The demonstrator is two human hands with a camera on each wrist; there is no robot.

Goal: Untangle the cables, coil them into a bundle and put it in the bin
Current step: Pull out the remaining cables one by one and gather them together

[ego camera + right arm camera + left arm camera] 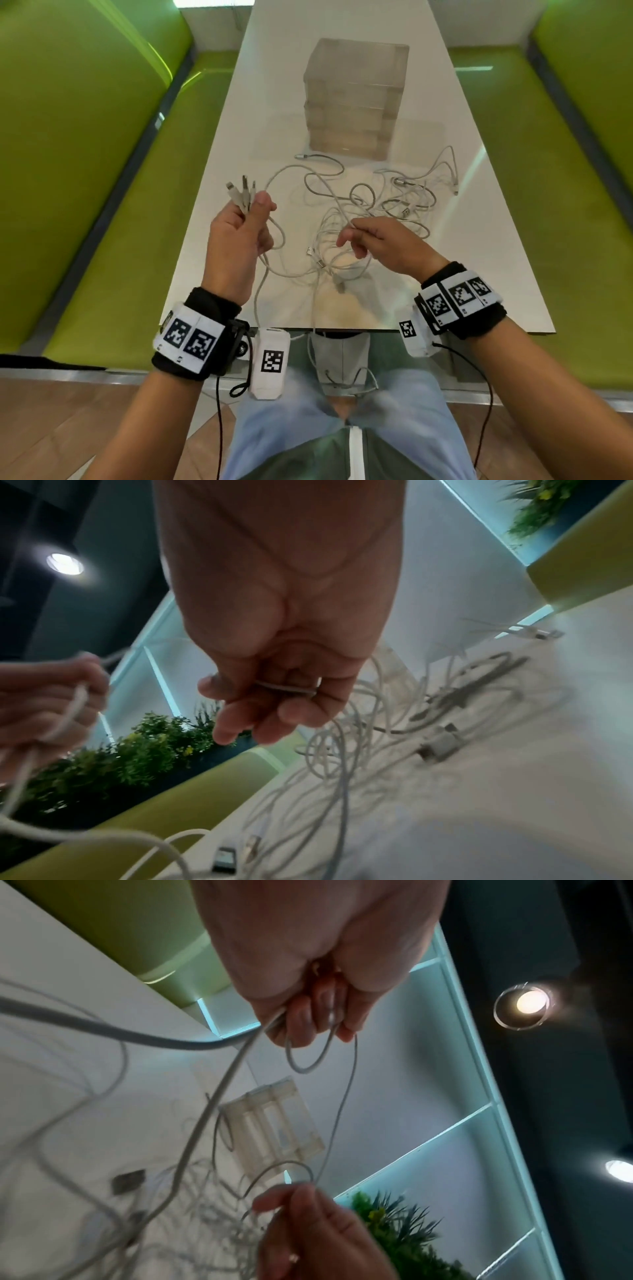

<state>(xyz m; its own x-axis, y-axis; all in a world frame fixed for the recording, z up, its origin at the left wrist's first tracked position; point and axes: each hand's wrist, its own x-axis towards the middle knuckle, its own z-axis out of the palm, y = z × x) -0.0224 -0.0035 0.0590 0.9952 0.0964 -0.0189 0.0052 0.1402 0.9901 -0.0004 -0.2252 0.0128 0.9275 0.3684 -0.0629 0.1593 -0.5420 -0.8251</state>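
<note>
Two hands raised over white tabletop (219, 192). Left hand (236, 236) clamped, fingers curled, on several plug ends (241, 195) of white cables (346, 219), plugs fanned upward past thumb. Right hand (383, 243) pinching single strand between thumb and forefinger, other fingers loosely spread. Most of tangle heaped in loops on tabletop between and beyond hands, a few strands hanging over near edge.

Seen only from head: clear bin (356, 99) standing further back along tabletop, just beyond tangle, apart from both hands; loose plugs scattered at right of heap. Seen only from left wrist: short loop (310, 1053) dangling below left hand (308, 961), thin strand running down from it to right hand (318, 1231); ring on one finger there. Seen only from right wrist: pinched strand (284, 688) crossing fingers of right hand (281, 642), flat plugs (440, 744) lying on tabletop below.

Green benches (102, 205) flanking both sides. Plants (143, 745) and ceiling lamps (522, 1005) in wrist views. Tagged wristbands (190, 337) on both wrists. Wrist views blurred at edges.
</note>
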